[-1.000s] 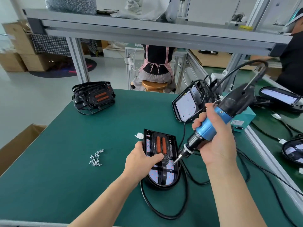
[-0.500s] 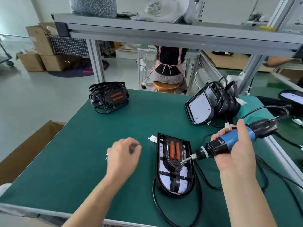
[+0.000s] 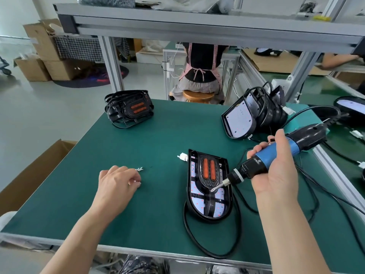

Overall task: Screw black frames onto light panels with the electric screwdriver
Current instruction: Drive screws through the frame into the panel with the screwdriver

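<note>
**Left hand on a screw, right hand keeping the driver ready**

Left hand (image 3: 116, 180) is down on the green table (image 3: 158, 135), well left of the work. Its fingers are bunched and pinch a small silver screw (image 3: 134, 181). A few more screws (image 3: 139, 169) lie just past my fingertips. Right hand (image 3: 276, 171) is wrapped round the blue barrel of the electric screwdriver (image 3: 262, 159), which I hold at a slant. Its bit (image 3: 214, 189) is over the middle of the black frame (image 3: 209, 169); whether the tip touches, I cannot tell.

That frame sits on the light panel (image 3: 197, 204), which lies flat between my hands, closer to the right one, rounded end toward me. Its black cable (image 3: 197, 244) loops round the near end. Far left sits a framed unit (image 3: 129, 109); far right, bare panels (image 3: 240, 120) lean in a pile.

I judge I am between screws, fetching the next one. The next move calls for carrying this screw to an unfilled hole in the frame and standing it straight. Then the bit must sit squarely on its head before I press. The screw is tiny, so a loose pinch could drop it among the frame's ribs.
</note>
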